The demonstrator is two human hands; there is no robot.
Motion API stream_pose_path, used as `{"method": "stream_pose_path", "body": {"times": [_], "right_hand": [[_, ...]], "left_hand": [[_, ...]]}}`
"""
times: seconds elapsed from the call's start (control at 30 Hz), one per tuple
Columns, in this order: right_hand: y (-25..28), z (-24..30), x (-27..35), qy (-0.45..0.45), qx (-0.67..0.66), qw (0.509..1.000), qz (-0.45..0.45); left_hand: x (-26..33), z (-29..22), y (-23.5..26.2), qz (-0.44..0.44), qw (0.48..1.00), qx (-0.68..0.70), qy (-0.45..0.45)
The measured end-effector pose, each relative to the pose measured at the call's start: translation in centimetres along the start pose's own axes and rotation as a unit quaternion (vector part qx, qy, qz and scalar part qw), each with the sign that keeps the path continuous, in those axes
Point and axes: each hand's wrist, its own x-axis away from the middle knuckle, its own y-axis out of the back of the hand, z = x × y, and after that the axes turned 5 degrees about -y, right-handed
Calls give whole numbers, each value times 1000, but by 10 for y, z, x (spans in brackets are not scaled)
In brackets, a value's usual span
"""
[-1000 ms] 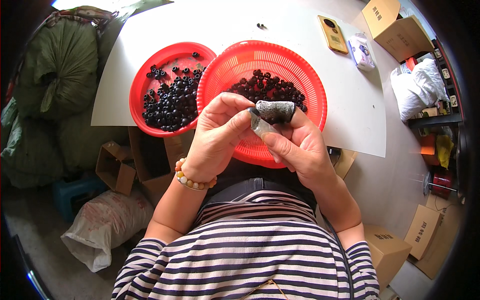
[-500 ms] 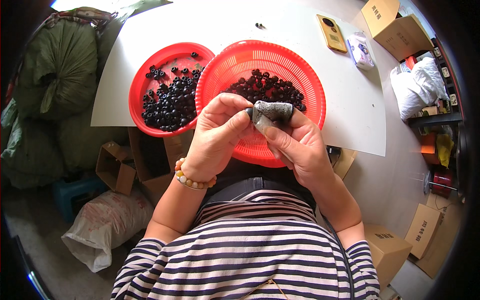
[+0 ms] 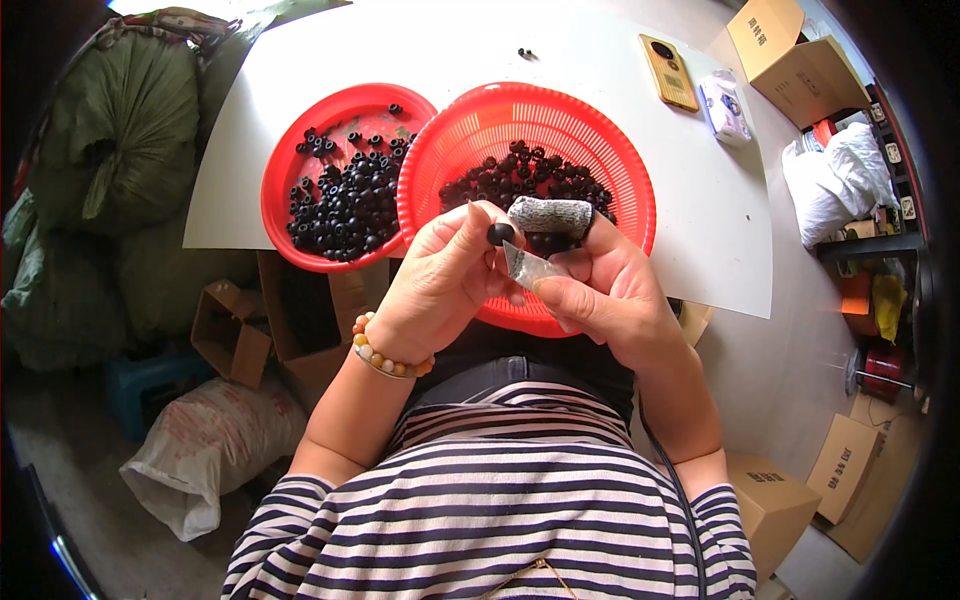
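Observation:
My left hand [image 3: 445,255] pinches a small round black part [image 3: 500,234], rubber or plastic by its look, between thumb and fingers. Close beside it, my right hand [image 3: 610,290] grips a small blade-like tool [image 3: 528,266], pale and translucent with a pointed dark-edged tip. A grey knitted finger cover [image 3: 550,216] sits on my right index finger, which is raised off the tool. Both hands are over the near side of a red plastic basket [image 3: 640,200] holding many black pieces [image 3: 530,172]. To its left, a red tray [image 3: 272,190] bears more black parts [image 3: 350,205].
The white table [image 3: 720,230] carries a gold phone [image 3: 669,72], a soft white-and-purple pack [image 3: 725,108] and tiny black bits [image 3: 525,53]. Green sacks [image 3: 115,150], a white sack [image 3: 215,445] and cardboard boxes [image 3: 232,335] crowd the left. More boxes [image 3: 775,505] stand at the right.
My right index finger has lifted from the tool, baring more of it. The black part has turned in my left fingers and shows more of its round side.

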Motion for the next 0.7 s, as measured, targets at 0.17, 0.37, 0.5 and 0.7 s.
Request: {"method": "stream_pose_path", "body": {"times": [0.17,0.37,0.5,0.7], "right_hand": [[1,5,1,-14,-6,999,39],[3,8,2,-27,-19,998,45],[6,7,3,-40,-15,998,48],[6,4,2,-8,-12,999,49]], "left_hand": [[4,-3,-5,-30,998,-26,47],[4,-3,-7,-28,997,-42,61],[3,-5,-9,-38,995,-50,72],[2,-3,-8,-12,997,-27,76]]}}
